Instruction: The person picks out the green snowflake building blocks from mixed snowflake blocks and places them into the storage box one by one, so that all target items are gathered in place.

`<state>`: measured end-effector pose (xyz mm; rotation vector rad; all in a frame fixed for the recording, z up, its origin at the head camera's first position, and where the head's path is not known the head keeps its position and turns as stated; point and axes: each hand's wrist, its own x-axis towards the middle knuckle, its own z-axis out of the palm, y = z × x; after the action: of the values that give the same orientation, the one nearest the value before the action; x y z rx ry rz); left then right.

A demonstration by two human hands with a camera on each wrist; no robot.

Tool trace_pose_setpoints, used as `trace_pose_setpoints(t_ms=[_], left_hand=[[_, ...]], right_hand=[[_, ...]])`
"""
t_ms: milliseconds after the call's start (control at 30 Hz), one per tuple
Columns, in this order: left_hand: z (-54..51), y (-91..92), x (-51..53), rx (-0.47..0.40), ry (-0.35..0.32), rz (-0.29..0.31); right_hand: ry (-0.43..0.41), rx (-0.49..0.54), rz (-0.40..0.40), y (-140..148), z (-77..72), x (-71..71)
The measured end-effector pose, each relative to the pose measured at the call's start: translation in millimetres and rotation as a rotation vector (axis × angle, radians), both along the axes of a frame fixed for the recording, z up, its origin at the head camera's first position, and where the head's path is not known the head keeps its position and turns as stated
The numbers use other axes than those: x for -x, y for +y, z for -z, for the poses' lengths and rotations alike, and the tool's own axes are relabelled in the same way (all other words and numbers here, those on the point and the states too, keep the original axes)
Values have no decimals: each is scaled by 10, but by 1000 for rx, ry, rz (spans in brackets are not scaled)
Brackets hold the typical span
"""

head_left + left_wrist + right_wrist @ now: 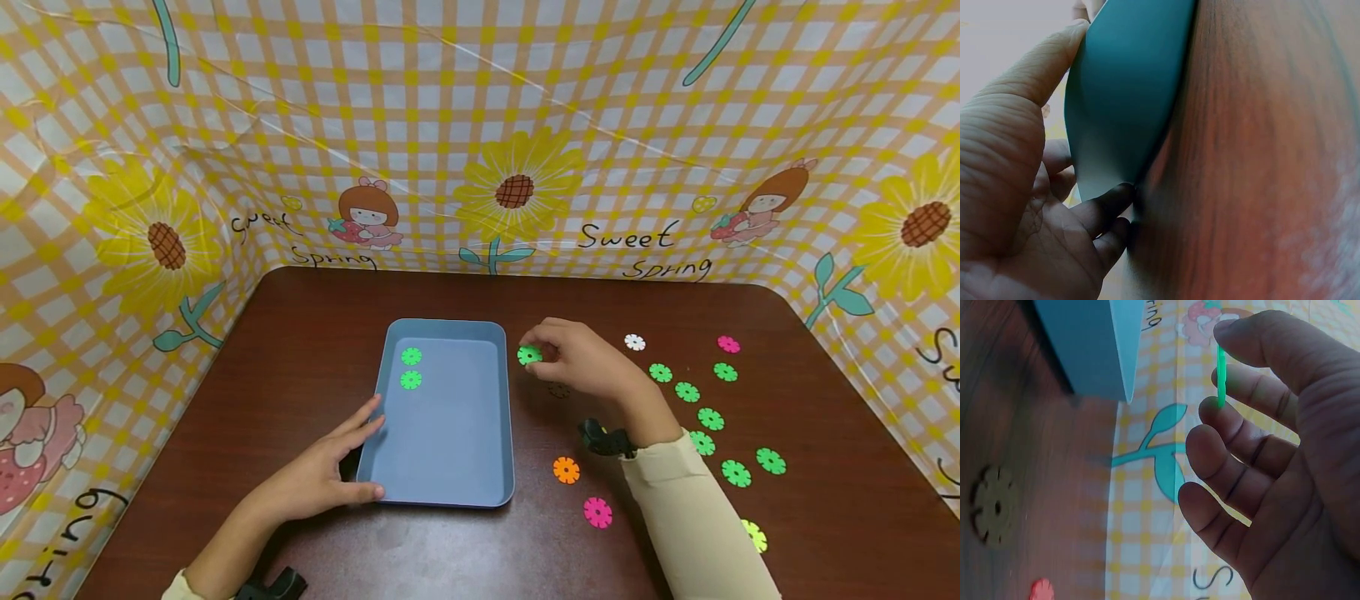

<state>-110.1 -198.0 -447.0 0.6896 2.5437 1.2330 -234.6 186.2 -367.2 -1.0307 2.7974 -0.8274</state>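
Left hand (pixel 322 473) at the tray's left side: grip wide, thumb at near-left corner, other fingers spread along left wall; left wrist view shows thumb and fingertips touching the outside. Black wrist strap (pixel 276 585) behind it, bottom edge of the head view.

Tray (pixel 450 442): blue-grey, flat on brown table (pixel 300 350). Inside, far-left part, two green discs, one nearer (pixel 410 380), one farther, in a column, apart.

Just right of the tray's right wall, outside it: held green disc (pixel 528 357), roughly level, raised off the table, pinched between thumb and fingers of right hand (pixel 585 358). Grip narrow, on that disc only; remaining fingers bent, spread slightly apart in right wrist view.

Dark brown disc (pixel 996 506) on table beneath right hand. Orange disc (pixel 566 470) nearer the person, pink disc (pixel 597 512) nearer again. White disc (pixel 634 342) past the hand. Then seven loose green discs, one at centre (pixel 686 392), scattered, mostly apart. Magenta disc (pixel 728 344) far right; yellow-green disc (pixel 756 537) near right, partly behind beige sleeve (pixel 690 517).
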Motion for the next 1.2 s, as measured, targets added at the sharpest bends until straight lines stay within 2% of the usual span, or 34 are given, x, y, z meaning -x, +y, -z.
trace_pose_setpoints(t_ms=[467,867,1200], left_hand=[[2,5,5,-5,1,2],[3,3,17,-3,0,8],[3,-6,3,-4,-8,0]], right_hand=[[7,37,-98,-384,-31,70],[-6,9,-84,-554,-3,76],[-15,24,-135,-728,-67,98]])
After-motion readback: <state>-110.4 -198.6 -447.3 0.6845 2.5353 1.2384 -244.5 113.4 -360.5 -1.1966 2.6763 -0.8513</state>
